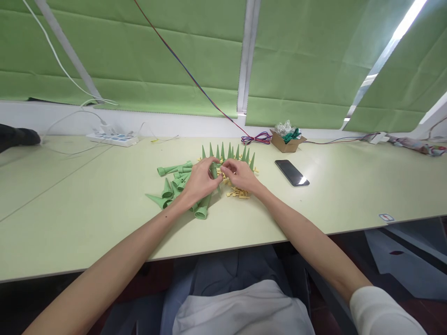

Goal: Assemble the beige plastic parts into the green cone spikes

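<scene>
My left hand (202,179) is closed around a green cone (213,171), whose tip points down toward the table. Close beside it on the right, my right hand (240,174) has its thumb and index finger pinched at the cone; whatever they hold is too small to make out. Loose green cones (166,190) lie in a pile left of and under my left hand. Behind both hands stand several upright green cones (229,151) with small yellow pieces at their bases. More yellow pieces (238,192) are scattered below my right hand.
A black phone (292,172) lies to the right. Behind it sits a small cardboard box (285,142) with plastic and green material. A power strip (113,138) with white cables is at the back left, and a coiled cable (256,138) at the back. The table's front edge (223,251) is near me.
</scene>
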Tool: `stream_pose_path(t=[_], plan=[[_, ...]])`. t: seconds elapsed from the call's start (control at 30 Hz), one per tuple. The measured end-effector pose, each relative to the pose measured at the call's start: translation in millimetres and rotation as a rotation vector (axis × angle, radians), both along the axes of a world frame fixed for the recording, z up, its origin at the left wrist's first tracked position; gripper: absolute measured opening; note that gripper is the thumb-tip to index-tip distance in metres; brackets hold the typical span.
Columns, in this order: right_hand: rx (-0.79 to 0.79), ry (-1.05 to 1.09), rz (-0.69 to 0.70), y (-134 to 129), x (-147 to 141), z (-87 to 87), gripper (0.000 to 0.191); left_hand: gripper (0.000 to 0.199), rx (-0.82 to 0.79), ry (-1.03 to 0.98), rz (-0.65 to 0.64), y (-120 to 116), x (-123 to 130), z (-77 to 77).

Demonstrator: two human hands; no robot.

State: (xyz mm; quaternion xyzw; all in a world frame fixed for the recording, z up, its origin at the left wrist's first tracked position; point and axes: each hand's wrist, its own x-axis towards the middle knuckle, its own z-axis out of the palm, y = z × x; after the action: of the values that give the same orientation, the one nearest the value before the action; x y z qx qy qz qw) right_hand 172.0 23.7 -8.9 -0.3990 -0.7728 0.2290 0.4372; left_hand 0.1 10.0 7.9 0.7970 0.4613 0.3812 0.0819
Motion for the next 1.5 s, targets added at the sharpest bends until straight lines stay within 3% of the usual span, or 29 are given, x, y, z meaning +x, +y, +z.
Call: stream_pose_path(t=[0.6, 0.77, 1.0, 1.5], plan=[[0.095, -0.144, -0.071, 2.9, 0.0, -0.9, 0.043, 0.036, -0.022, -0.006, -0.033, -3.1, 1.4, 1.1], [0.083, -0.106, -0.081, 1.9, -1.3, -1.3, 0.042, 0.034, 0.01, -0.01, -0.027, -1.5, 1.2, 0.8], [0.023, 0.013, 0.003, -1.6, -1.7, 1.0, 0.022, 0.032, 0.044, -0.055, -0.009, 0.3, 0.7, -0.7], [0.099, -0.15, -0.097, 2.1, -1.8, -1.8, 0.041, 0.031, 0.061, 0.003, -0.034, -3.3, 2.9, 0.0]])
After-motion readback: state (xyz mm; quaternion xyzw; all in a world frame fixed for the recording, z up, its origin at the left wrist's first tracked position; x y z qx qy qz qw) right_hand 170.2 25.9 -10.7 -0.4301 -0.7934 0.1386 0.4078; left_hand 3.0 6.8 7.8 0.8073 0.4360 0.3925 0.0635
